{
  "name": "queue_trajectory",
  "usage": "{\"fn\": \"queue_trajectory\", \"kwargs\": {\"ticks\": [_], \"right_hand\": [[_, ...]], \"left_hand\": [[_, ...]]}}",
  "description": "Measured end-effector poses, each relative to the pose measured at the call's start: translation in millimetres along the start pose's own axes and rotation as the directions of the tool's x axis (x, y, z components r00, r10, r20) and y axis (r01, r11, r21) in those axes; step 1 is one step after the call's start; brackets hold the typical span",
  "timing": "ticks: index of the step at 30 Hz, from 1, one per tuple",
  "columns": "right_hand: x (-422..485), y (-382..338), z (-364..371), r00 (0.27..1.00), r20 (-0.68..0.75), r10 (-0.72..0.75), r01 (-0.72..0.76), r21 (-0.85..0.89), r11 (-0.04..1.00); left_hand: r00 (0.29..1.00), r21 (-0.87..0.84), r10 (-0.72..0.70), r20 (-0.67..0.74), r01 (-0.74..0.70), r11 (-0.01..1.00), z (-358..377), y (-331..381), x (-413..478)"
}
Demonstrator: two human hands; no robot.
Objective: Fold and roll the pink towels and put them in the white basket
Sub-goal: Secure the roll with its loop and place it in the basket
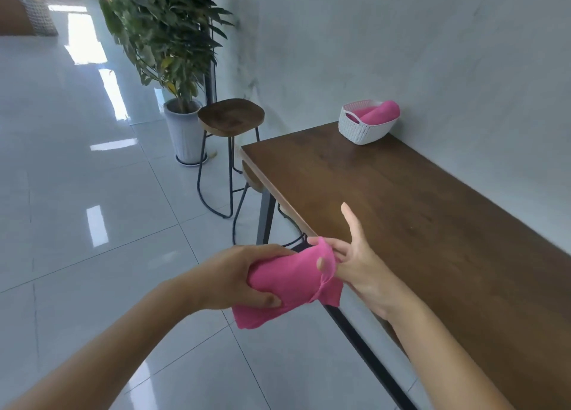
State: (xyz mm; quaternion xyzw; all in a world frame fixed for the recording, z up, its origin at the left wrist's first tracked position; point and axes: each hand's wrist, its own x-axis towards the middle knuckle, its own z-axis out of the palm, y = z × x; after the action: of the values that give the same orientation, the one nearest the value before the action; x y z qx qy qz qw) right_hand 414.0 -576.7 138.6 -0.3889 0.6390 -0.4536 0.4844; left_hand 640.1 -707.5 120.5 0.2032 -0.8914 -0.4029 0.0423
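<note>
A rolled pink towel is held in the air beside the near left edge of the wooden table. My left hand grips the roll's left part, fingers curled round it. My right hand pinches the roll's right end, with the thumb under the cloth and the other fingers spread. A loose corner hangs below each end. The white basket stands at the table's far end by the wall, with rolled pink towels inside it.
A wooden stool stands past the table's far left corner and a second stool sits partly under the table. A potted plant is behind them. Glossy tiled floor lies to the left; a wall runs along the right.
</note>
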Motion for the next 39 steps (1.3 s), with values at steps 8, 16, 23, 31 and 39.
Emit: {"fn": "queue_trajectory", "kwargs": {"ticks": [8, 16, 23, 31, 39], "right_hand": [[11.5, -30.1, 28.2, 0.997, 0.070, 0.028, -0.013, -0.204, 0.979], [40.2, -37.3, 4.5, 0.996, 0.007, 0.094, -0.088, -0.273, 0.958], [105.6, -22.7, -58.7, 0.993, -0.117, 0.020, -0.048, -0.248, 0.968], [198.2, 39.3, -164.2, 0.885, -0.463, -0.049, -0.152, -0.386, 0.910], [251.5, 84.6, -228.9, 0.807, -0.562, -0.182, -0.411, -0.756, 0.509]], "left_hand": [[0.994, 0.118, 0.082, 0.066, -0.089, 0.989, -38.9, -18.7, 13.1], [0.989, 0.004, 0.114, 0.090, -0.115, 0.993, -54.5, -40.1, 64.3], [0.997, -0.001, 0.073, 0.015, -0.073, 0.997, -63.3, -54.0, 149.8], [0.987, 0.074, -0.107, -0.116, 0.116, 0.990, -66.7, -75.2, 265.1], [0.945, 0.002, -0.220, -0.241, 0.228, 0.974, -85.3, -86.2, 359.7]]}}
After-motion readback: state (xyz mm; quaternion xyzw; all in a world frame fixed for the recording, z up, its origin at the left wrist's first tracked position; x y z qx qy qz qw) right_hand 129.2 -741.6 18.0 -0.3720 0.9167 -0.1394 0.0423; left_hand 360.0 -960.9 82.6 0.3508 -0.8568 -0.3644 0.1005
